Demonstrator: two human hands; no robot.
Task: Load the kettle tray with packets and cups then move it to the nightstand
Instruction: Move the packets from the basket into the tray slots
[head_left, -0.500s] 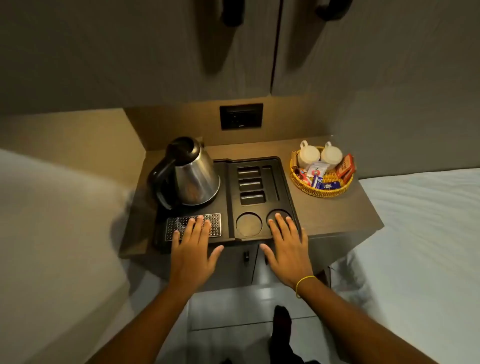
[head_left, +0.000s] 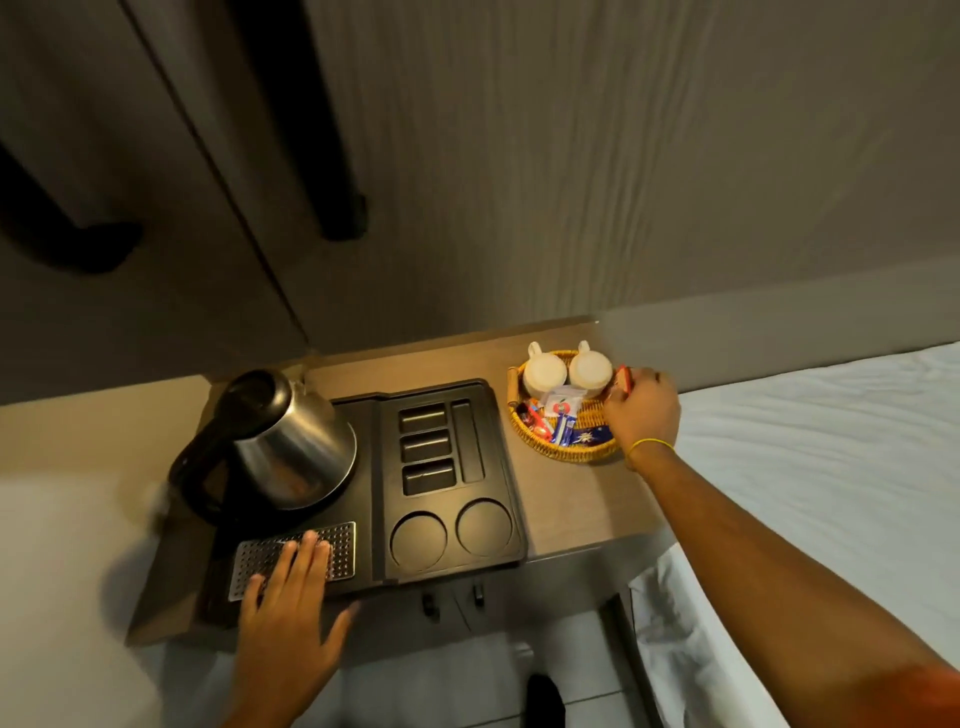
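Note:
A black kettle tray (head_left: 496, 467) lies on the wooden nightstand (head_left: 576, 499), with a steel kettle (head_left: 280, 441) on its left half and bare slots and two round cup wells on its right. My left hand (head_left: 291, 613) rests flat on the tray's metal drip grid (head_left: 340, 545). A wicker basket (head_left: 561, 451) to the right holds two white cups (head_left: 544, 373) upside down and several packets (head_left: 558, 410). My right hand (head_left: 641, 410) is in the basket's right side, fingers pinched on a red packet (head_left: 625, 378).
Dark cupboard doors with black handles (head_left: 332, 156) hang over the nightstand. A white bed (head_left: 831, 467) runs along the right side, close to the basket. Tiled floor and a dark foot (head_left: 543, 699) show below the nightstand's front edge.
My right hand left the tray's front edge and reached right into the basket, closing on a red packet. The left hand stayed on the grid. The head camera tilted and moved closer.

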